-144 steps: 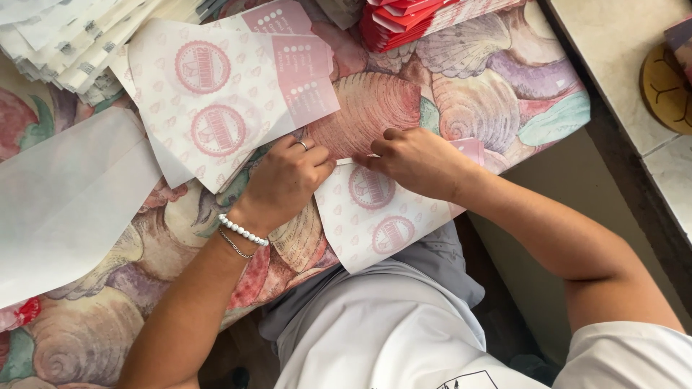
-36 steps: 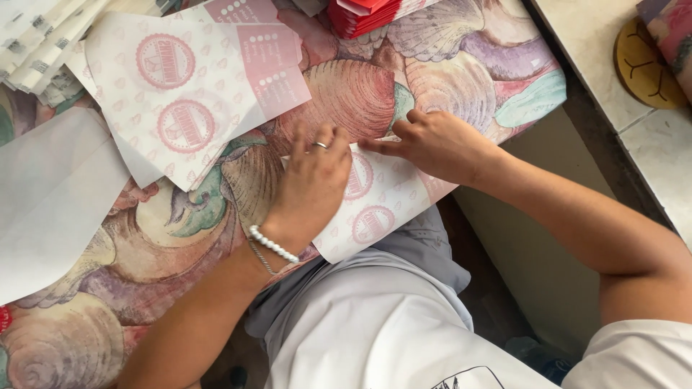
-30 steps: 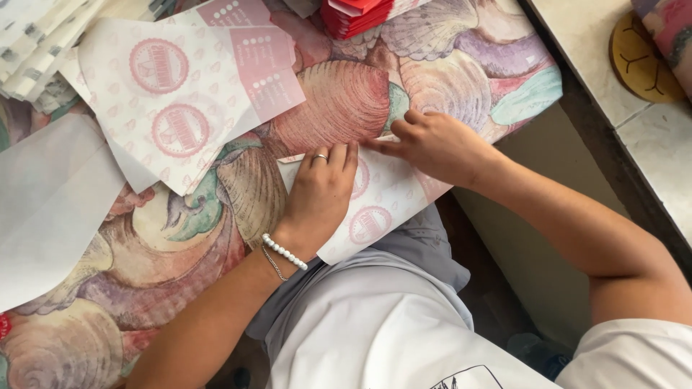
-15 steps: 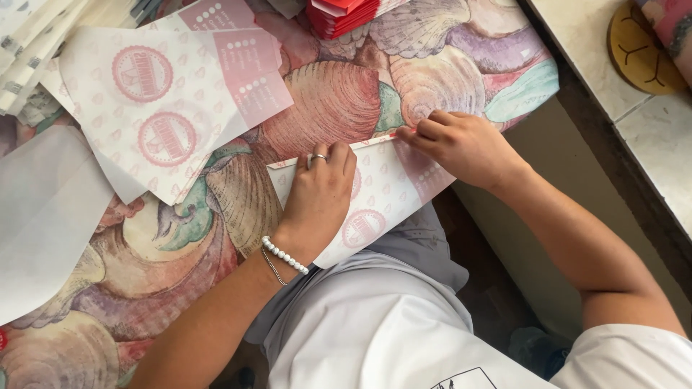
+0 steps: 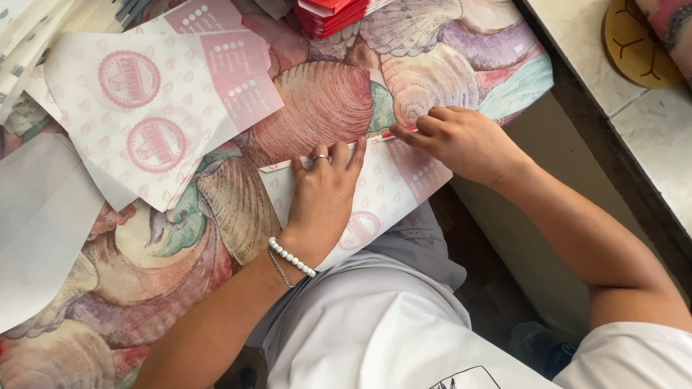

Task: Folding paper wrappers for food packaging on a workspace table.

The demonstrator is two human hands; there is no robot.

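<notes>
While the white paper sheet (image 5: pixel 393 189) printed with pink round stamps lies at the near edge of the shell-patterned tablecloth (image 5: pixel 317 108), its long axis runs from lower left to upper right, with the folded top edge rising toward the upper right. The left hand (image 5: pixel 324 194) lies flat on the sheet, palm down, fingers extended and close together, their tips at the folded edge; it presses rather than grasps. The right hand (image 5: pixel 461 140) rests at the upper right end of the same edge, fingers curled and pinched down on the fold; whether paper lies between the fingertips cannot be told. Compared with half a second earlier, the right hand sits slightly farther along the edge and the fold lies flatter, while the left hand holds the same place. A stack of similar printed sheets (image 5: pixel 155 108) lies well apart at upper left, plain white paper (image 5: pixel 43 223) at far left, and red folded cartons (image 5: pixel 335 14) at the top.
</notes>
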